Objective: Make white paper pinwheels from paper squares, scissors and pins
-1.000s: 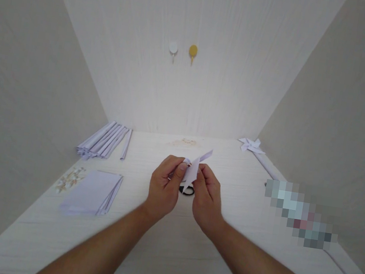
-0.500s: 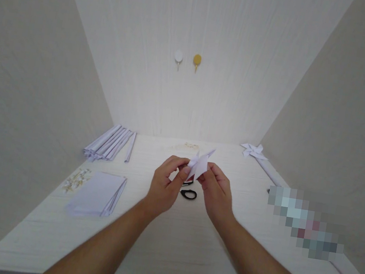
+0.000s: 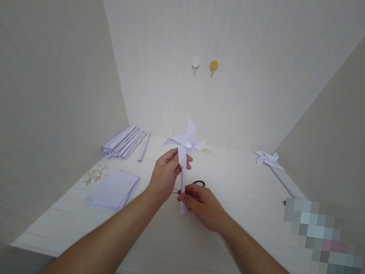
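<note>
A white paper pinwheel (image 3: 190, 134) stands upright between my hands, its blades spread around a small white centre and its rolled-paper stick running down below. Just under the blades, my left hand (image 3: 166, 171) is closed round the upper part of the stick. Lower down, my right hand (image 3: 205, 204) pinches the stick near its bottom end. Behind my right hand lies a pair of scissors (image 3: 199, 183) with a black handle loop; a bit of red shows by my fingers, and the rest is hidden.
Rolled paper sticks (image 3: 123, 143) lie at the back left, one set apart. Nearer are a stack of paper sheets (image 3: 111, 188) and gold-and-white pieces (image 3: 95, 175). Another pinwheel (image 3: 268, 159) lies at the back right. Two round hooks (image 3: 214, 65) are on the wall; a blurred patch covers the right side.
The pinwheel has turned so its blades face me and its stick shows. My right hand has moved from the blades down to the lower stick. The view has shifted somewhat.
</note>
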Available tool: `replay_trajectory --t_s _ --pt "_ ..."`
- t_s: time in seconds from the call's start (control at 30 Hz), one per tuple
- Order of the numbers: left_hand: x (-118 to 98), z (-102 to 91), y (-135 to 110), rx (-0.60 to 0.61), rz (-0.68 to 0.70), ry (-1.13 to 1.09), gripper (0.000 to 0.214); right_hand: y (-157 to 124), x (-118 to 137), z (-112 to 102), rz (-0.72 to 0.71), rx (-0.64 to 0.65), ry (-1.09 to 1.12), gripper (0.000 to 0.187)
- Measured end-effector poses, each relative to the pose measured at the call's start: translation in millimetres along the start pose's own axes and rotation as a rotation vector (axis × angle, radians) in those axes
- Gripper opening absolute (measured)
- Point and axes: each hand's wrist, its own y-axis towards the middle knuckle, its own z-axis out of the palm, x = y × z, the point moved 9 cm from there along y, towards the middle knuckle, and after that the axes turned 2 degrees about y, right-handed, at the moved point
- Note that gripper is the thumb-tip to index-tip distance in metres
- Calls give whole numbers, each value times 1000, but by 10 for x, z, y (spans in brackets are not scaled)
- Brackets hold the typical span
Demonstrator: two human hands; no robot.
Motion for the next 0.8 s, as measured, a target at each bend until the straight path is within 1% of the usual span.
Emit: replay_trajectory --t_s 0.03,0.1,0.23,0.33,0.43,0.5,0.57,0.7,0.77,0.8 --pt "5 -21 17 -5 -8 -7 17 -3 -18 35 2 32 -3 22" --pt "11 -61 46 -7 -12 9 18 -5 -36 41 7 47 14 26" --pt "85 -105 79 21 -21 113 25 21 -31 -65 -6 -20 36 30" --pt "147 -99 72 49 -1 289 26 51 -64 -134 0 -65 72 32" --pt "166 -47 47 89 64 491 20 70 -86 -169 -17 -81 74 31" --pt "187 -23 37 110 79 556 21 76 -90 -192 -35 -89 48 31" --pt "197 -27 41 107 84 550 25 79 -94 -209 -46 -89 5 32" --pt "159 -71 61 41 121 526 26 76 -70 -211 -82 -55 -76 35" --pt "154 -73 61 25 127 537 27 63 -30 -236 -114 -78 -143 33" --pt "155 -72 59 19 129 541 28 51 -5 -268 -131 -116 -187 29"
